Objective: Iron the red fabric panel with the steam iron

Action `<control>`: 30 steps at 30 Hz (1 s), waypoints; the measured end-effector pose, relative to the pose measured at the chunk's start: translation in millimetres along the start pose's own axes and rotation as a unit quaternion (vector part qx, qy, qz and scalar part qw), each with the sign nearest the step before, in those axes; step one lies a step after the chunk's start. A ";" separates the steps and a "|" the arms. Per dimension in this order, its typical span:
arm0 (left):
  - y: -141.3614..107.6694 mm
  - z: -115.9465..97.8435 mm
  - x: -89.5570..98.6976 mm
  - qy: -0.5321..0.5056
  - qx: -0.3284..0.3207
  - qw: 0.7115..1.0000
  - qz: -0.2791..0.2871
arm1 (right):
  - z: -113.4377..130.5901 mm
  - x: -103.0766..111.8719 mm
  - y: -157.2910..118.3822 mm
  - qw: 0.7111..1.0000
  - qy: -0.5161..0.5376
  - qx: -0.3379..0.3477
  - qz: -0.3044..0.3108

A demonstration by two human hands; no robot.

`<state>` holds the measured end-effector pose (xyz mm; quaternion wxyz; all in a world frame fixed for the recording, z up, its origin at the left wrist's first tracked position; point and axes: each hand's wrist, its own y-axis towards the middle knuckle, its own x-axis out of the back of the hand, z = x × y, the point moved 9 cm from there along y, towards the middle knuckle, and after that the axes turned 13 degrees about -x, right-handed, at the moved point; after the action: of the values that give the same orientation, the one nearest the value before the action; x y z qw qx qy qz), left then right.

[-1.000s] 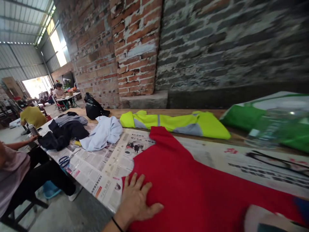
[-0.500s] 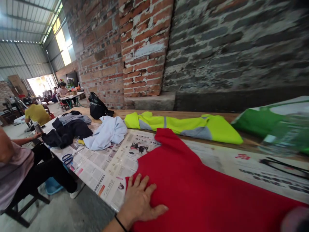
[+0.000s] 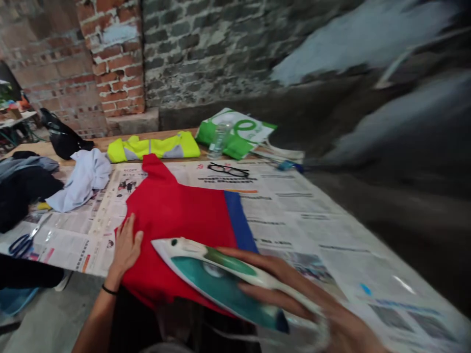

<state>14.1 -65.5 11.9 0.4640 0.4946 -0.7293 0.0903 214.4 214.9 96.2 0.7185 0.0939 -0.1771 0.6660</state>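
A red garment (image 3: 184, 211) with a blue hem band (image 3: 241, 220) lies spread on the newspaper-covered table. My left hand (image 3: 128, 247) rests flat on its left edge, fingers stretched out and holding nothing. In my right hand (image 3: 283, 279) is a white and teal steam iron (image 3: 221, 279), gripped by its handle with the tip pointing left. The iron is over the lower part of the garment; I cannot tell whether its soleplate touches the cloth. A pale cord hangs by the iron's rear.
Behind the garment lie a folded yellow hi-vis garment (image 3: 154, 148), black-framed glasses (image 3: 228, 170), a clear bottle (image 3: 220, 139) and a green-white bag (image 3: 243, 130). Toward the left are a pale shirt (image 3: 83, 179), dark clothes (image 3: 25, 191), scissors (image 3: 27, 240) and a black bag (image 3: 62, 135). A brick wall (image 3: 191, 54) stands behind.
The view has swung right, bringing the steam iron in my right hand and the blue hem into sight. My left hand stays on the red garment's edge, its fingers now closer together.
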 end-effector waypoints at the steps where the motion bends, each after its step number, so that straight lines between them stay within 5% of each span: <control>1: -0.7 5.2 5.0 -0.038 0.008 0.999 -0.035 | 4.0 -9.6 11.6 1.000 0.015 -0.011 0.007; 6: -4.2 25.7 23.6 -0.164 0.056 0.972 -0.159 | 35.6 -80.9 88.3 0.990 0.062 0.046 0.114; 9: -3.9 30.6 30.6 -0.172 0.076 0.963 -0.191 | 46.5 -102.8 108.2 0.980 0.077 0.087 0.162; 13: -0.9 29.1 29.4 -0.147 0.070 0.972 -0.171 | 44.1 -82.0 81.7 0.986 0.057 0.051 0.150; 18: -2.8 33.3 26.0 -0.198 0.055 0.959 -0.194 | 12.7 -4.7 7.2 0.998 0.016 -0.060 -0.028; 21: -5.5 38.1 25.2 -0.274 0.057 0.929 -0.243 | -9.3 18.5 -17.1 0.993 -0.004 -0.095 -0.066; 26: -14.3 40.0 34.9 -0.338 0.070 0.869 -0.355 | 1.3 -1.1 7.4 0.995 -0.006 -0.094 -0.010; 30: -28.8 31.2 64.8 -0.277 0.061 0.860 -0.425 | 41.8 -69.7 59.8 0.983 -0.001 -0.008 0.181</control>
<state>13.7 -139.5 34.9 0.2051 0.7887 -0.5395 -0.2118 146.3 140.7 102.1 0.5867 0.0551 -0.1974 0.7834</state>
